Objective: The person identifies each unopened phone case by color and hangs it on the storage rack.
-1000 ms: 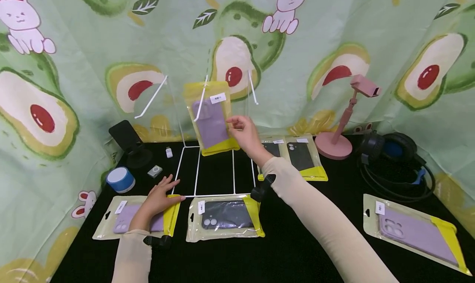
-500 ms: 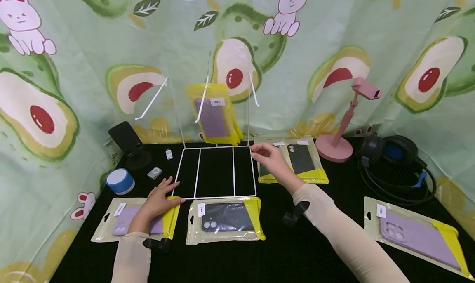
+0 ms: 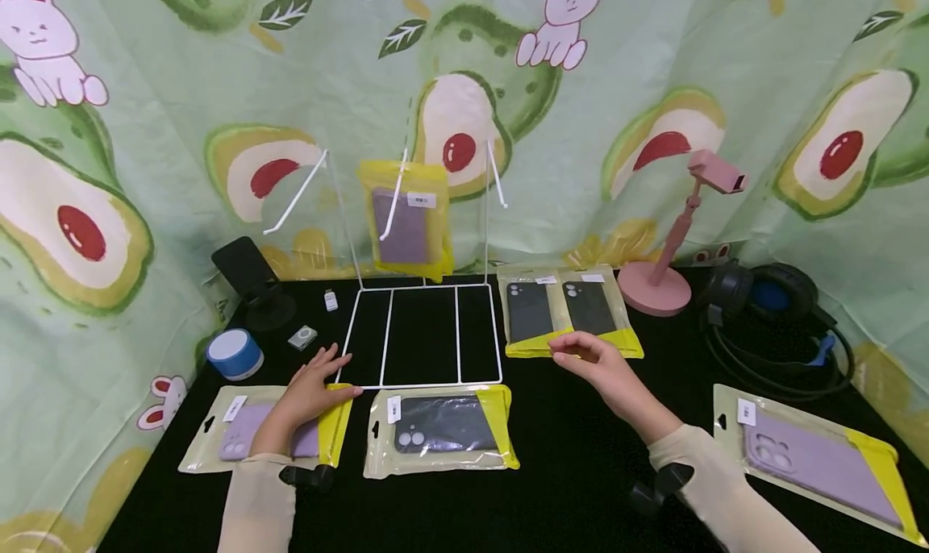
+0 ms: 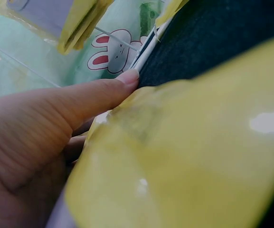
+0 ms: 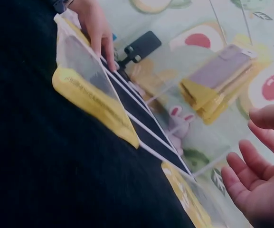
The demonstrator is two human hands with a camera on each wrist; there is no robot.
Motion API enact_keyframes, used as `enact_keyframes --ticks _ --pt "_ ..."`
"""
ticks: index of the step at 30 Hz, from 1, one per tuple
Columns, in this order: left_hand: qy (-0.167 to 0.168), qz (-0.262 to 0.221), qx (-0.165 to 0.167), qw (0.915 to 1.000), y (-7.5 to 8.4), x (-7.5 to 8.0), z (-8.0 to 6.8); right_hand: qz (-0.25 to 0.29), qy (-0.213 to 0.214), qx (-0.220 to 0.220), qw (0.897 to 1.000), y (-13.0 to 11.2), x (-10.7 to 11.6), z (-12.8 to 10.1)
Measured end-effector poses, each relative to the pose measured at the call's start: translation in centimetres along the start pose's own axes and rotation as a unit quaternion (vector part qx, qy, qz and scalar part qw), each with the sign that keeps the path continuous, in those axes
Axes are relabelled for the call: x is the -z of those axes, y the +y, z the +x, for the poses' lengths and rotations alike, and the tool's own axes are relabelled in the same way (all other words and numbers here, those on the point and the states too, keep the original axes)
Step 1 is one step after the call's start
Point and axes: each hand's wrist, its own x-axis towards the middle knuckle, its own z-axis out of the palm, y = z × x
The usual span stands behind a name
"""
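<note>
A white wire display rack (image 3: pixel 421 386) with three hooks stands on the black table. From its middle hook hang yellow-edged pouches with a purple phone case (image 3: pixel 402 226) in front. My left hand (image 3: pixel 308 392) rests at the rack's front left corner, fingers spread, over a pouch with a purple phone case (image 3: pixel 239 432). In the left wrist view the thumb (image 4: pixel 103 95) lies by the white wire. My right hand (image 3: pixel 602 376) hovers with loosely bent fingers, holding nothing, just before two pouched black phone cases (image 3: pixel 528 311). Another pouched black phone case (image 3: pixel 443 424) lies before the rack.
At the right are a pouched purple phone case (image 3: pixel 820 460), black headphones (image 3: pixel 769 295) with a cable, and a pink stand (image 3: pixel 656 287). A blue round speaker (image 3: pixel 235 353), a black phone stand (image 3: pixel 254 279) and two small gadgets sit at the left.
My right hand has let go of the hanging purple phone case pouch and drawn back to the right and toward me. The pouch swung and now hangs straighter. My left hand has stayed put.
</note>
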Motion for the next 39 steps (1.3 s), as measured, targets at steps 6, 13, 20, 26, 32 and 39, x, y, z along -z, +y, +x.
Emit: enact_keyframes --ticks 6,13,20,26,32,39 --pt "0.005 0.001 -0.003 1.0 -0.2 0.1 -0.1 -0.039 -0.014 0.008 0.999 0.6 2.6 -2.7" --pt "0.005 0.0 -0.004 1.0 -0.6 0.0 -0.1 -0.111 -0.024 -0.004 0.993 1.6 6.4 -5.1" --pt "0.007 0.002 0.003 1.0 -0.7 0.0 -0.1 -0.171 0.007 -0.004 0.985 3.7 10.6 -7.6" --pt "0.005 0.0 -0.001 1.0 -0.6 0.0 0.0 -0.24 0.019 -0.018 0.971 4.2 15.2 -10.3" --pt "0.005 0.001 -0.004 1.0 -0.5 0.0 0.1 -0.346 0.019 -0.05 0.937 5.2 19.5 -12.4" --pt "0.003 0.001 -0.004 1.0 -0.2 0.0 0.1 -0.409 0.019 -0.137 0.902 6.1 22.5 -13.8"
